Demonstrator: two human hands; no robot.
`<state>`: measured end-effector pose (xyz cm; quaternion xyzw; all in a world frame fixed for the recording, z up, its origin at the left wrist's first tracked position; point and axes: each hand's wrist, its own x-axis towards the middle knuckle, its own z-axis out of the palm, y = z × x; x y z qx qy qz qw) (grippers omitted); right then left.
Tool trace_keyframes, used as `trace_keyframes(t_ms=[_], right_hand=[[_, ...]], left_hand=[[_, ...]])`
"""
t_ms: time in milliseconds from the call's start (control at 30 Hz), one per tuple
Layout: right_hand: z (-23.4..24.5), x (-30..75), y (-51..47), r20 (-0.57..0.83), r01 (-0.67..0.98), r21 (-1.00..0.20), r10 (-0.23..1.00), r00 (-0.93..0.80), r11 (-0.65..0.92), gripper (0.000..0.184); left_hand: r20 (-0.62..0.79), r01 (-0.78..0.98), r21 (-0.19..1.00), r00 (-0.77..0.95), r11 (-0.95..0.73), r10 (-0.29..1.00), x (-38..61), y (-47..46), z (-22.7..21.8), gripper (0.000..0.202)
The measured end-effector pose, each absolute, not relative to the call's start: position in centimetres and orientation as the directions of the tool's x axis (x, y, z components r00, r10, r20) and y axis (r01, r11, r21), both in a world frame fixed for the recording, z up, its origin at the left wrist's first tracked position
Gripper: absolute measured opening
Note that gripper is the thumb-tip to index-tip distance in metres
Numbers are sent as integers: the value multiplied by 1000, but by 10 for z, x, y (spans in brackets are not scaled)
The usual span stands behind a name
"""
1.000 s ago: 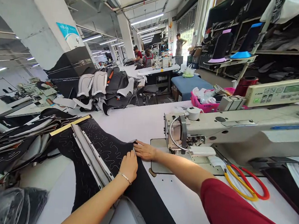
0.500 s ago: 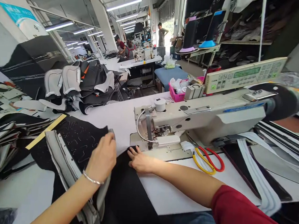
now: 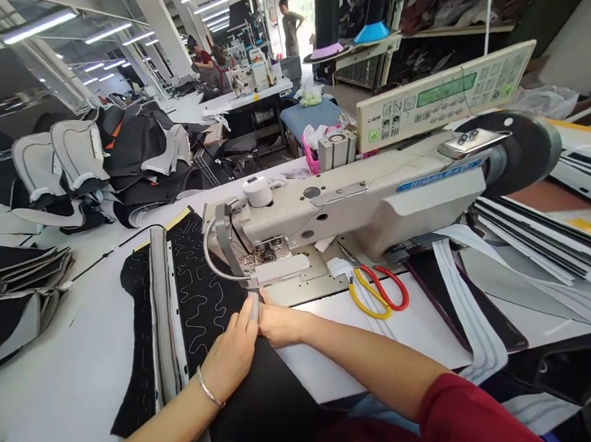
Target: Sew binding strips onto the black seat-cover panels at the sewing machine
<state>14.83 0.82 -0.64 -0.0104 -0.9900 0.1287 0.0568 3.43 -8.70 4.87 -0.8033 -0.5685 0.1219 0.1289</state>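
Note:
A black fabric piece with wavy pale stitching on part of it runs from the table up to the head of the sewing machine. My left hand, a bangle at its wrist, is closed on the grey edge strip of this fabric, just in front of the presser-foot area. Close against it, my right hand is closed at the fabric beside the needle plate; most of its fingertips are hidden behind the strip. A long grey padded band crosses the fabric at left. The needle itself cannot be made out.
Scissors with red and yellow handles lie right of the needle plate. White webbing trails over the table's right side. Stacked cut pieces lie at far left, grey-and-black covers behind. A control panel tops the machine.
My left hand has moved right with the grey strip, up against my right hand by the machine head. The stitched fabric has shifted right too. The view has turned and come closer to the machine.

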Motion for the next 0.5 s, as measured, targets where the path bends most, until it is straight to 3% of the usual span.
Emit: trace_keyframes(t_ms=[133,233,333,500], right_hand=[[-15,149,7,198,-2,-282,56,-978,960,12],[-27,149,1,305,39,-233,111,-946,972,13],[-34,148,-3,353,50,-203,121,-928,978,17],[-31,148,-4,354,49,-223,128,-926,974,14]], left_hand=[[-57,944,-138,293,-299,954,25,-74,45,34],[-50,961,13,278,-278,959,16,-65,38,41],[-22,958,29,287,-286,958,10,-60,31,44],[-24,966,-52,251,-252,968,12,-58,27,43]])
